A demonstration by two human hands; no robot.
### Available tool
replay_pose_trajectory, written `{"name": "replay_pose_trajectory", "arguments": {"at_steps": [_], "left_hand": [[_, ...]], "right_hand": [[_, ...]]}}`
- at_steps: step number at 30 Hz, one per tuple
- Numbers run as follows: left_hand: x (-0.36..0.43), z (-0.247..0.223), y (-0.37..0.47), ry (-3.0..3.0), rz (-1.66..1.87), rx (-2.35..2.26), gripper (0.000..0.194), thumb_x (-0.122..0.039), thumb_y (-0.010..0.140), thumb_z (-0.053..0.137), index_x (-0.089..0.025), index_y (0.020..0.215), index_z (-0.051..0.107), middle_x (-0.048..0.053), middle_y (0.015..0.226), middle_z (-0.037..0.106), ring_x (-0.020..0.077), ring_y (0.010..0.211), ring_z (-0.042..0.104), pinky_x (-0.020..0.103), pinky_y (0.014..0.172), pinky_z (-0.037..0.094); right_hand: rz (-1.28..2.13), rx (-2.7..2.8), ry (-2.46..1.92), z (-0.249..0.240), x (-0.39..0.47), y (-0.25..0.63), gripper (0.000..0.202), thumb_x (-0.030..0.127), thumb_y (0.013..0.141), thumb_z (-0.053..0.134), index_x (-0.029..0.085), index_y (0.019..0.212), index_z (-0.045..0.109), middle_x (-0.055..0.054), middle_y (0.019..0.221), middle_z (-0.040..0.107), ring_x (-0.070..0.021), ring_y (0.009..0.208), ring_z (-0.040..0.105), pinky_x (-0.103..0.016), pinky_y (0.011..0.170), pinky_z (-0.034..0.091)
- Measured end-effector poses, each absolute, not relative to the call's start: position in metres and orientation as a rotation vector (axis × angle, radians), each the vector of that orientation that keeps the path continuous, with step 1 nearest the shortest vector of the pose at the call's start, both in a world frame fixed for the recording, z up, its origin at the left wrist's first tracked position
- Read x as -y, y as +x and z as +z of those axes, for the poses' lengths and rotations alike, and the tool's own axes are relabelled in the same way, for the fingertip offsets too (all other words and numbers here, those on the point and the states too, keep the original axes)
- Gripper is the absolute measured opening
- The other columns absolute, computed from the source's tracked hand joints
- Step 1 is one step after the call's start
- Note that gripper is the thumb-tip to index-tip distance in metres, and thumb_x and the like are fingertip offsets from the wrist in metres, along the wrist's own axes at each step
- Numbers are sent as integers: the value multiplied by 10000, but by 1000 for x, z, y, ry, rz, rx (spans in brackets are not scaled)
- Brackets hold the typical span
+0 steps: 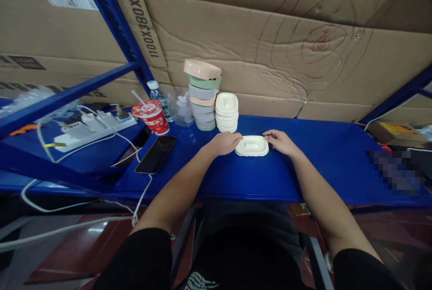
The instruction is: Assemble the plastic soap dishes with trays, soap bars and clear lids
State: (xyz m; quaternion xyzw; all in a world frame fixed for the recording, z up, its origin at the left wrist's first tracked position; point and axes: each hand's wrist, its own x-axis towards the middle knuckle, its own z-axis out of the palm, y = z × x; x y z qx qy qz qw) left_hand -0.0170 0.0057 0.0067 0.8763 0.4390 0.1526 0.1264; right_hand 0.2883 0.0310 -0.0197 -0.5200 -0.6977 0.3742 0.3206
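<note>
A cream, rounded-rectangular lidded box with a raised oblong on top lies on the blue table before me. My left hand is closed at its left end, with thumb and fingers gripping the rim. At the opposite end, my right hand has its bent fingers on the upper right corner; some fingertips are hidden. Just behind my left hand rises a stack of similar cream boxes. Beside that stands a taller pile of pink, green and grey bowls, the top one tilted.
Left of the piles are a clear plastic container, a water bottle and a red paper cup with a straw. A phone lies near a white power strip and loose cables. Cardboard backs the blue table.
</note>
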Motion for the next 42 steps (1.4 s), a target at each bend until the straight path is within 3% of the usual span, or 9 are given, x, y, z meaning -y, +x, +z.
{"name": "replay_pose_trajectory", "arguments": {"at_steps": [6, 9, 11, 15, 22, 28, 32, 38, 42], "left_hand": [[-9, 52, -39, 2472, 1269, -1411, 304, -414, 1065, 507, -242, 1120, 753, 66, 1114, 791, 221, 1012, 722, 417, 969, 561], [-24, 92, -66, 2276, 1736, -1731, 334, -528, 1068, 556, -241, 1148, 708, 70, 1252, 716, 270, 1260, 610, 528, 1148, 457], [-38, 115, -81, 2133, 1888, -1888, 559, -631, 948, 730, -235, 1332, 637, 94, 1444, 605, 322, 1413, 498, 576, 1226, 378], [-66, 137, -96, 1963, 1823, -1991, 927, -580, 759, 905, -266, 1527, 493, 145, 1658, 441, 427, 1570, 336, 647, 1291, 233], [-80, 137, -87, 1870, 1768, -1984, 764, -464, 791, 849, -264, 1461, 540, 142, 1518, 605, 426, 1508, 458, 660, 1281, 256], [-57, 137, -75, 1847, 1993, -1853, 739, -445, 862, 796, -284, 1501, 461, 109, 1525, 542, 412, 1515, 434, 659, 1260, 284], [-29, 99, -50, 2044, 1968, -1679, 772, -492, 847, 816, -267, 1488, 449, 118, 1508, 546, 369, 1468, 506, 554, 1218, 394], [-3, 13, -7, 2443, 1623, -1186, 722, -608, 709, 926, -218, 1218, 595, 165, 1361, 704, 328, 1295, 663, 489, 1150, 468], [-7, -9, -1, 2552, 1243, -1139, 720, -629, 669, 951, -217, 1178, 653, 171, 1414, 702, 346, 1306, 661, 512, 1125, 474]], "right_hand": [[640, 2210, -1381, -21, -23, 283, 357, 509, 930, 706, 209, 1107, 787, -36, 838, 775, -208, 744, 696, -327, 700, 485], [550, 2283, -1380, -18, -20, 281, 395, 506, 977, 678, 210, 1224, 760, -49, 884, 787, -219, 773, 715, -332, 712, 491], [526, 2291, -1394, -15, -18, 280, 428, 515, 996, 665, 207, 1284, 737, -59, 909, 791, -228, 795, 725, -335, 724, 496], [527, 2305, -1419, -13, -17, 280, 455, 520, 1008, 661, 203, 1330, 710, -63, 924, 789, -239, 830, 739, -332, 729, 496], [521, 2305, -1424, -14, -15, 279, 580, 533, 1027, 637, 178, 1484, 595, -79, 969, 796, -253, 864, 751, -337, 726, 513], [529, 2276, -1421, -12, -14, 280, 627, 551, 1018, 633, 191, 1525, 553, -79, 972, 792, -270, 887, 753, -356, 755, 527], [550, 2080, -1322, -12, -15, 280, 687, 641, 996, 616, 191, 1512, 557, -85, 991, 781, -259, 862, 733, -390, 799, 560], [1089, 1595, -1068, -8, -18, 267, 946, 947, 920, 221, 227, 1473, 488, -80, 952, 748, -198, 663, 667, -316, 538, 502], [1105, 1517, -1244, -6, -19, 267, 667, 841, 885, 572, 250, 1190, 606, 22, 667, 611, -161, 524, 553, -286, 481, 413]]}}
